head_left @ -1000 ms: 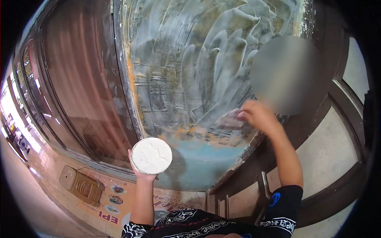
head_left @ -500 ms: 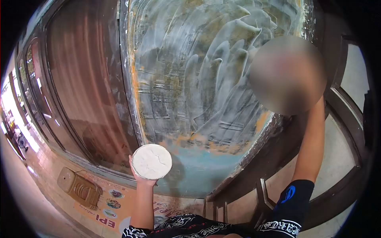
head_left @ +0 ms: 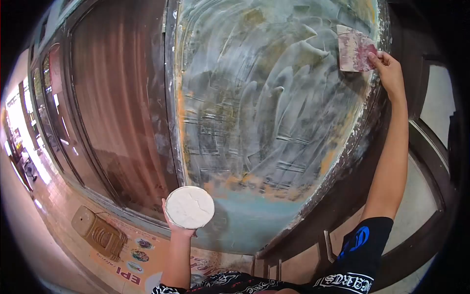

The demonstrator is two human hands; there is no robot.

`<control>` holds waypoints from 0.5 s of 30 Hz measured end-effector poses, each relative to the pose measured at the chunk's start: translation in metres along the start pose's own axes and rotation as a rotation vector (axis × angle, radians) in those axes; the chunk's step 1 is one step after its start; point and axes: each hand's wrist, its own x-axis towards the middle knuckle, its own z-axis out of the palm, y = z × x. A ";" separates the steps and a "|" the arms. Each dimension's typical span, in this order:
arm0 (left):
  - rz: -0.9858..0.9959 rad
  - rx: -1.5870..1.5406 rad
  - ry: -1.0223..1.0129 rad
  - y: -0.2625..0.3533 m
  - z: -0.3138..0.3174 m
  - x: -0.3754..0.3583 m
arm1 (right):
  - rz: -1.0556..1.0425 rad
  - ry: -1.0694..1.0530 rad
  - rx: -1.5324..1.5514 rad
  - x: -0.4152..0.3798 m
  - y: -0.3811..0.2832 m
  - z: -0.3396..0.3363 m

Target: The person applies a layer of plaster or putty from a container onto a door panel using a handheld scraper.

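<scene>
My left hand [head_left: 180,229] is closed around the side and underside of a round container of white putty [head_left: 190,208], held low in front of the wall. The putty's surface is level with a crack across it. High on the right, my right hand [head_left: 390,73] pinches a putty spreader [head_left: 353,50], a flat reddish blade smeared with pale putty. Its blade lies against or very near the wall panel [head_left: 264,112]; the exact contact cannot be made out. White streaks and arcs cover the dark grey-green panel, with orange patches along its edges.
Left of the panel is a brown wooden door or window [head_left: 112,98]. A brown plastic stool [head_left: 100,234] sits at the lower left near a printed banner [head_left: 129,267]. Dark wooden framing with pale panels [head_left: 416,196] stands close on my right.
The view has shifted slightly, so the wall and container appear a little lower and further right. My right hand, blurred out before, now shows with the spreader at the panel's upper right.
</scene>
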 end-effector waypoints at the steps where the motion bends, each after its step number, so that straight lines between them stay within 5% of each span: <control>1: 0.006 0.007 -0.010 0.002 -0.003 0.001 | -0.061 -0.042 0.046 -0.005 -0.015 0.014; 3: 0.003 -0.003 -0.035 0.006 -0.007 -0.002 | -0.136 -0.271 0.095 -0.024 -0.041 0.058; 9: 0.018 -0.013 -0.034 0.017 -0.005 0.000 | -0.452 -0.617 -0.373 -0.115 -0.134 0.206; 15: 0.036 0.002 -0.149 0.048 0.011 -0.007 | -0.260 -0.058 -0.369 0.004 -0.123 0.160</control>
